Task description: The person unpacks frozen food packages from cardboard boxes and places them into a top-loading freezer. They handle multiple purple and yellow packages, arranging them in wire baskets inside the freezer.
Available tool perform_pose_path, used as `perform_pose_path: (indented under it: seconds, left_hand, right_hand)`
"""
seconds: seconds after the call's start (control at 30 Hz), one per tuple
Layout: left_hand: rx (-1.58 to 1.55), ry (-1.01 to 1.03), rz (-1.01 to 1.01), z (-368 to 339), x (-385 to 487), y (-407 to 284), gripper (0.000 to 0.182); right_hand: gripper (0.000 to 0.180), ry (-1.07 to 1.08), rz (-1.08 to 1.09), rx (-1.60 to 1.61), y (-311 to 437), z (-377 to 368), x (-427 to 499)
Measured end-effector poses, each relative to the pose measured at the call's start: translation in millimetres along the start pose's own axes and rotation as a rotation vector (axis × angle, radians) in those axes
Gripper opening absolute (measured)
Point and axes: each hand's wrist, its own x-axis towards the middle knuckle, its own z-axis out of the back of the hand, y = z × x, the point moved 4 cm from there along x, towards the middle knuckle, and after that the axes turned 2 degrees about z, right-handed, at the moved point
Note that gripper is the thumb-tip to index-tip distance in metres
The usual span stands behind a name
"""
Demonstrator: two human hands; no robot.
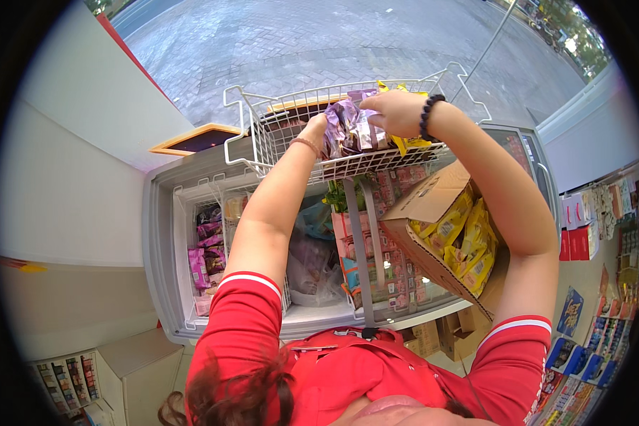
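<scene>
A white wire basket (pixel 286 142) rests across the far side of an open chest freezer (pixel 160 255). Purple wrapped packets (pixel 341 125) stand in a row inside it, with yellow packets (pixel 409 142) to their right. My left hand (pixel 315 129) is against the left end of the purple row; its fingers are largely hidden by wrappers, so its grip is unclear. From the right, my right hand (pixel 396 113) reaches over the basket, fingertips on the upper part of a purple packet. Under my right arm, an opened cardboard box (pixel 431 205) holds several yellow packets (pixel 474 250).
Inside the freezer are purple packets (pixel 206 261) at the left, a clear plastic bag (pixel 314 266) in the middle and pink packages (pixel 399 266) under the glass. A grey bar (pixel 358 255) crosses it. Display racks (pixel 591 351) stand at right, a white wall (pixel 74 149) at left.
</scene>
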Motion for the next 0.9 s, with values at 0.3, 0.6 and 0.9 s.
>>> perform_pose_path:
  seconds: [0.3, 0.6, 0.9]
  left_hand:
    - [0.477, -0.049, -0.045, 6.9, 2.5, 3.4, 0.055]
    - [0.745, -0.324, 0.068, -4.5, 9.3, 17.5, 0.067]
    - [0.418, 0.009, 0.197, 20.7, 15.3, 5.4, 0.060]
  right_hand:
    - [0.024, -0.471, 0.021, 0.105, -15.7, 26.6, -174.8]
    - [0.019, -0.551, 0.000, 0.127, -19.2, 2.2, -212.5]
    - [0.019, -0.607, -0.030, 0.136, -6.0, 3.9, -237.1]
